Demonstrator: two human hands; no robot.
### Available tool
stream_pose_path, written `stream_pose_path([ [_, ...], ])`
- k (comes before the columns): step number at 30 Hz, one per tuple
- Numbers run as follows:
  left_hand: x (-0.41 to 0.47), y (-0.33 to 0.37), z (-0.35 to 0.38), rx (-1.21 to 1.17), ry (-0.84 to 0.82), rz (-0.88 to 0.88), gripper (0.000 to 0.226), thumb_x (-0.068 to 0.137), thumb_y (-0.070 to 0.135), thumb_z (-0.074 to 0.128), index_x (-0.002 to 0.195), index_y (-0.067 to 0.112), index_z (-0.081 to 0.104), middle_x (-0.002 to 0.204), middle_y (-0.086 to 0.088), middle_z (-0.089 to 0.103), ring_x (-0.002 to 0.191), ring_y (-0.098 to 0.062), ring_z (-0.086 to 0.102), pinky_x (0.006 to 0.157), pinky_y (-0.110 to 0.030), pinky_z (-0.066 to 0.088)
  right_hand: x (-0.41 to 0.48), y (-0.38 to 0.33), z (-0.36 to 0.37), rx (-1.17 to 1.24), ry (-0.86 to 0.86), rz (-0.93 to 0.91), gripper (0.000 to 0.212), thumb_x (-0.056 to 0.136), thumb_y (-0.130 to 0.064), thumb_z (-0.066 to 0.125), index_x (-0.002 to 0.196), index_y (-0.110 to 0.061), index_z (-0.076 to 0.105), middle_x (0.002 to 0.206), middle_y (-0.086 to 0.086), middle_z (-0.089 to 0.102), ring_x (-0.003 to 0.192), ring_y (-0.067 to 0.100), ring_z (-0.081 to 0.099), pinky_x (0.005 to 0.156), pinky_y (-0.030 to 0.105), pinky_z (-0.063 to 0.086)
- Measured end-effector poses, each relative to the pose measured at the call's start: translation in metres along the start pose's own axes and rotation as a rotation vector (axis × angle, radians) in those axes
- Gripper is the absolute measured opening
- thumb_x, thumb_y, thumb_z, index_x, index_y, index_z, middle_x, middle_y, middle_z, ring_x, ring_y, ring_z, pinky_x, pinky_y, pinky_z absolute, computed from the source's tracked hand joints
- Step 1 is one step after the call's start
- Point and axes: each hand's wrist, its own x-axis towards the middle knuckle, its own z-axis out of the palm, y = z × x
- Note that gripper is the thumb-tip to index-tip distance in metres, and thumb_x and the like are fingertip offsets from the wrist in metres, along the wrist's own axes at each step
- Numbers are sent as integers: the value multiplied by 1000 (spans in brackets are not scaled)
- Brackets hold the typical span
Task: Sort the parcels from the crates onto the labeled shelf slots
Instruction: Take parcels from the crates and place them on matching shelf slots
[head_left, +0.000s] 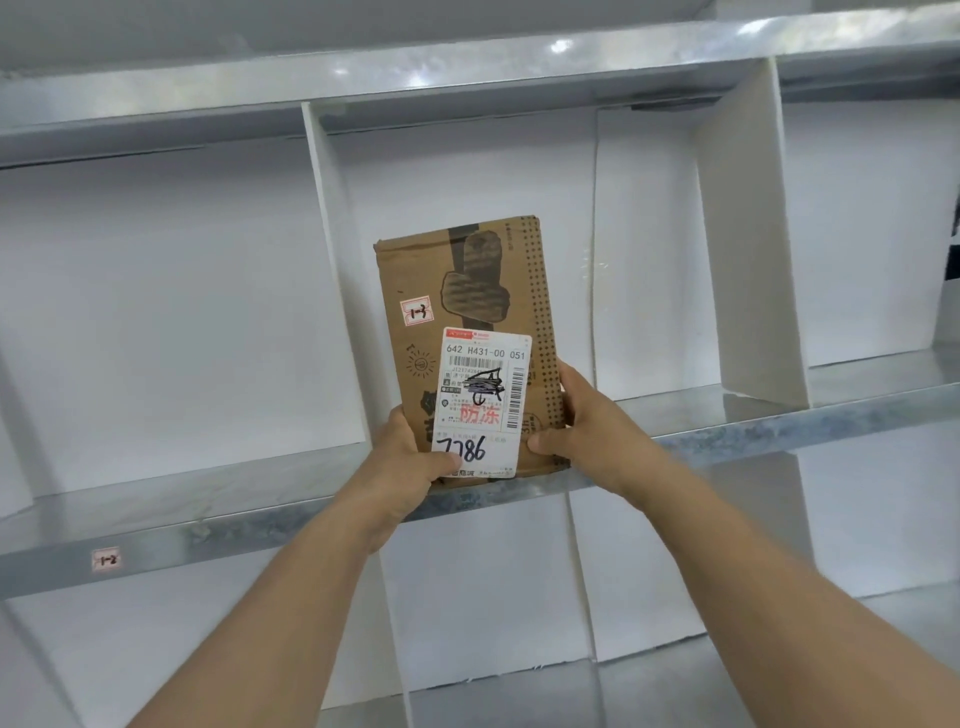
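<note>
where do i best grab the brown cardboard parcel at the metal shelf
By its lower side edges, from the front: the brown cardboard parcel is upright at the metal shelf lip, left hand and right hand gripping there.

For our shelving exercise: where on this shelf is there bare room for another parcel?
Bare: the slot above the 1-2 label, left of the left divider; the strip between the parcel and the right divider. Crowded: the middle slot's left front, where the left hand and right hand grip the parcel.
</note>
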Motion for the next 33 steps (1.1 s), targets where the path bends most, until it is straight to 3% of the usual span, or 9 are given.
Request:
stream_pose_path([
  [5, 10, 0, 6, 33, 30, -10, 48, 91, 1, 61, 123, 27, 37, 122, 4, 63, 116, -18, 56, 104, -38, 43, 4, 5, 11, -35, 70, 30, 60, 91, -2, 55, 143, -28, 37, 128, -4, 60, 117, 19, 56, 99, 33, 47],
  [8, 15, -2, 9, 71, 108, -26, 35, 93, 4, 60, 118, 18, 41, 114, 1, 64, 106, -18, 58, 96, -37, 46, 9, 7, 15, -67, 82, 37, 56, 94, -7, 54, 143, -25, 35, 132, -1, 58, 119, 20, 54, 90, 26, 41],
  [13, 17, 4, 13, 145, 156, -28, 30, 93, 5, 61, 114, 12, 42, 103, 1, 62, 96, -17, 58, 86, -34, 45, 20, 9, 16, -141, 82, 80, 46, 95, -8, 50, 138, -17, 36, 128, 7, 58, 115, 27, 55, 92, 37, 47],
  [16, 19, 6, 15, 195, 170, -38, 31, 92, 5, 62, 115, 11, 41, 106, -2, 61, 102, -21, 56, 91, -36, 45, 26, 9, 15, -177, 77, 98, 38, 94, -9, 51, 131, -15, 41, 126, 8, 58, 113, 27, 55, 91, 37, 47],
  [21, 25, 7, 20, 222, 200, -56, 29, 93, 7, 61, 114, 13, 40, 110, -1, 59, 103, -20, 54, 85, -31, 44, 36, 12, 12, -236, 67, 103, 38, 92, -12, 57, 128, -16, 44, 124, 4, 60, 105, 22, 55, 79, 28, 42],
  [26, 35, 5, 21, 228, 201, -80, 35, 93, 6, 60, 120, 13, 37, 115, -2, 60, 103, -18, 55, 61, -19, 41, 43, 13, 10, -273, 64, 107, 35, 92, -14, 61, 124, -16, 46, 120, 3, 60, 96, 18, 52, 75, 26, 40],
  [30, 43, 3, 20, 259, 209, -84, 36, 94, 8, 60, 122, 14, 37, 113, -1, 61, 96, -15, 55, 58, -17, 38, 50, 14, 9, -282, 59, 104, 37, 90, -13, 63, 123, -15, 46, 117, 2, 59, 93, 16, 50, 61, 21, 37],
  [33, 47, 1, 20, 282, 211, -84, 36, 94, 9, 60, 122, 13, 38, 114, -1, 61, 97, -16, 55, 63, -21, 40, 53, 16, 9, -279, 59, 105, 34, 90, -13, 63, 120, -15, 47, 110, 0, 58, 94, 17, 51, 65, 24, 38],
])
